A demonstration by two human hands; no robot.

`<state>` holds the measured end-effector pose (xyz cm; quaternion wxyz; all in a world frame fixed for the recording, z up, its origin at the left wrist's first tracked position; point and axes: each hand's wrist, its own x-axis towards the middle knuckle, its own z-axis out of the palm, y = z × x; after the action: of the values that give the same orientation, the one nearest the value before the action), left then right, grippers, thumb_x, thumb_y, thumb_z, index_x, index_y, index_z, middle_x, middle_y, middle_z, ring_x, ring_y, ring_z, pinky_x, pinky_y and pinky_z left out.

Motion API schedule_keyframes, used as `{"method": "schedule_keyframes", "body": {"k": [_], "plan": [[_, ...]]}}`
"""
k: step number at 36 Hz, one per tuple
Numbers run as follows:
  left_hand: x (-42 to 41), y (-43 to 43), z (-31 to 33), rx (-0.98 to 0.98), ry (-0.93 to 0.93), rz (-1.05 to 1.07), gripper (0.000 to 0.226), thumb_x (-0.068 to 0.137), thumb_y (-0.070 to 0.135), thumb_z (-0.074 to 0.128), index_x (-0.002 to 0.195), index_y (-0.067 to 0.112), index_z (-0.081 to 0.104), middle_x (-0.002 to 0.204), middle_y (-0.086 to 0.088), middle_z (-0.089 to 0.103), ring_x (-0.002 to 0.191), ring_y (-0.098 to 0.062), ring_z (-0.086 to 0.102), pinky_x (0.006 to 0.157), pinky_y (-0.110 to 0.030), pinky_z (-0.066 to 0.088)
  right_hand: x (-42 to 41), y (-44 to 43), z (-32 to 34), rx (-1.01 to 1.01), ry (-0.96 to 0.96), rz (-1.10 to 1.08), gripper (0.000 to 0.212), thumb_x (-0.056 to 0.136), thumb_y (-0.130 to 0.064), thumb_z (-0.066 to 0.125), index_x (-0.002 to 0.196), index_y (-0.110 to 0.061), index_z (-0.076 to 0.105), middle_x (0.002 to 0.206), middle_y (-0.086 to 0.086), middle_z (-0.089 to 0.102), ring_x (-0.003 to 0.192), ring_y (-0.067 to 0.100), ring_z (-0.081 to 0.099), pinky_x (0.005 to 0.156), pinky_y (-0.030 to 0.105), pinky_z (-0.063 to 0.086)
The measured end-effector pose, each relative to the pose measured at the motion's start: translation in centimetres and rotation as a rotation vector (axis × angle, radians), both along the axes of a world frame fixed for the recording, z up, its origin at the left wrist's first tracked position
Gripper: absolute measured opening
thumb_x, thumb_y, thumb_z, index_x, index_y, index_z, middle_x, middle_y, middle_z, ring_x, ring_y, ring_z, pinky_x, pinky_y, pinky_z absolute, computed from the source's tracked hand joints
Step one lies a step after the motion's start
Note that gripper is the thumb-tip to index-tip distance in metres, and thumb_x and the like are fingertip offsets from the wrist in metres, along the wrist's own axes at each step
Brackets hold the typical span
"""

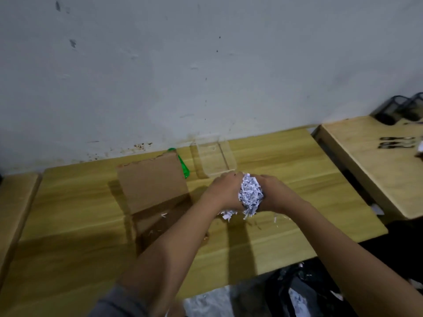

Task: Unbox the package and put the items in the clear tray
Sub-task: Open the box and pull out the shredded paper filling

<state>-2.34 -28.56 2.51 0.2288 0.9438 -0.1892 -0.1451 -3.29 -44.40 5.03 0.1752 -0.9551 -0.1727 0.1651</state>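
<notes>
An open brown cardboard box (155,202) sits on the wooden table (68,225), its lid flap standing upright. Right of it, my left hand (223,191) and my right hand (273,193) together clutch a wad of white shredded paper (250,195) above the table. A few shreds hang below the wad and lie on the table and in the box. The clear tray (212,160) stands behind my hands near the wall. Whether an item is inside the wad is hidden.
A green plastic object (183,167) lies behind the box flap. A second wooden table (370,163) with black items stands to the right. A black bag with paper scraps (295,291) is below the table's front edge. The wall is close behind.
</notes>
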Motion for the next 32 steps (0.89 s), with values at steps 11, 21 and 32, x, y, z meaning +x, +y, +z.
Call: {"method": "schedule_keyframes", "body": {"k": [11, 21, 32], "plan": [[-0.6, -5.6, -6.3, -0.023, 0.131, -0.067, 0.078, 0.065, 0.039, 0.077, 0.131, 0.017, 0.041, 0.129, -0.007, 0.048, 0.118, -0.028, 0.046, 0.092, -0.036, 0.042, -2.1, -4.9, -6.4, -0.004, 0.089, -0.097, 0.059, 0.075, -0.023, 0.067, 0.129, -0.010, 0.051, 0.132, 0.011, 0.054, 0.118, 0.033, 0.047, 0.099, 0.029, 0.033], [0.3, -4.3, -7.3, 0.010, 0.192, -0.123, 0.097, 0.060, 0.041, 0.080, 0.141, 0.020, 0.031, 0.136, -0.005, 0.043, 0.124, -0.027, 0.043, 0.102, -0.042, 0.040, -1.8, -5.9, -9.1, 0.122, 0.138, -0.231, 0.086, 0.056, -0.037, 0.076, 0.134, -0.024, 0.041, 0.123, 0.006, 0.054, 0.112, 0.025, 0.048, 0.096, 0.036, 0.044], [-1.4, -2.5, -3.4, 0.010, 0.259, -0.063, 0.087, 0.077, 0.044, 0.069, 0.146, 0.020, 0.022, 0.152, -0.002, 0.025, 0.138, -0.022, 0.028, 0.111, -0.041, 0.031, -2.7, -7.7, -4.1, 0.068, 0.212, -0.196, 0.093, 0.070, -0.021, 0.079, 0.145, -0.023, 0.025, 0.147, 0.010, 0.030, 0.129, 0.029, 0.038, 0.103, 0.036, 0.038]]}}
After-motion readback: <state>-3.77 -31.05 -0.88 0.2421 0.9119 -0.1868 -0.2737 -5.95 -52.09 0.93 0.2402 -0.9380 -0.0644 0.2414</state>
